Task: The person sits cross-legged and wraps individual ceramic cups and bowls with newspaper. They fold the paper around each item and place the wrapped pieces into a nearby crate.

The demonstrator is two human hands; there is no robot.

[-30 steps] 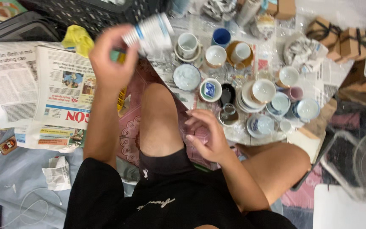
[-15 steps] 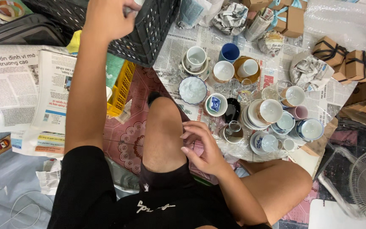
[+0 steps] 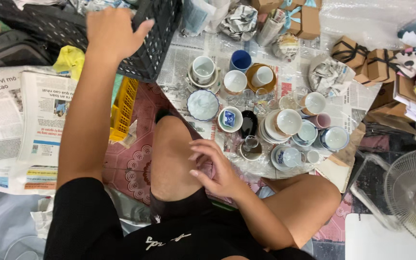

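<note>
Reaching far left, the left hand (image 3: 114, 31) spreads empty over a black crate (image 3: 157, 38); the right hand (image 3: 215, 168) hovers half-curled, empty, near cups (image 3: 285, 123).

The scene is evenly and fairly brightly lit by soft, diffuse light from overhead, so shadows are weak and short. Faint glare sits on the glazed white cups (image 3: 289, 121) and on the clear plastic sheet (image 3: 362, 19) at the top right. The left hand (image 3: 114, 31), raised close to the camera, looks slightly soft at its edges. The wide lens bends things toward the borders, where the white fan (image 3: 412, 195) appears stretched and the newspaper (image 3: 6, 120) print smears.
</note>
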